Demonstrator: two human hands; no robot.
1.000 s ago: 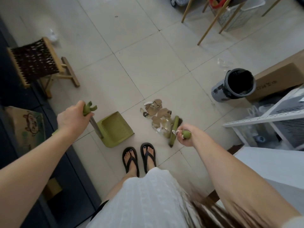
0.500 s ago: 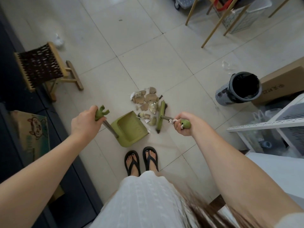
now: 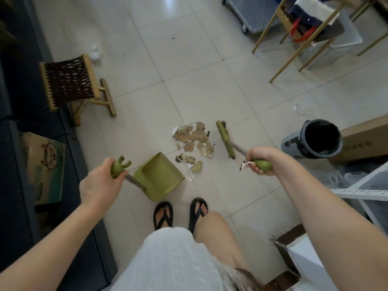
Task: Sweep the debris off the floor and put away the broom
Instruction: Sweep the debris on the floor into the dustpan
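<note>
Nearest the feet, the left hand (image 3: 100,183) is wrapped around the green handle of the dustpan (image 3: 160,177), whose tray rests on the floor (image 3: 210,91) with its open mouth facing the debris (image 3: 194,141) (torn brown scraps). The right hand (image 3: 259,160) is clenched on the broom (image 3: 225,138) grip — its green head sits just right of the pile. Farther right stands a bin (image 3: 315,139) — beyond, wooden chair legs (image 3: 294,57)

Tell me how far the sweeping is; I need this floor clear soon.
Done: debris is gathered in a pile beside the dustpan. In hand: left hand holds the dustpan, right hand the broom. Left: sweeping it in, storing the broom.
</note>
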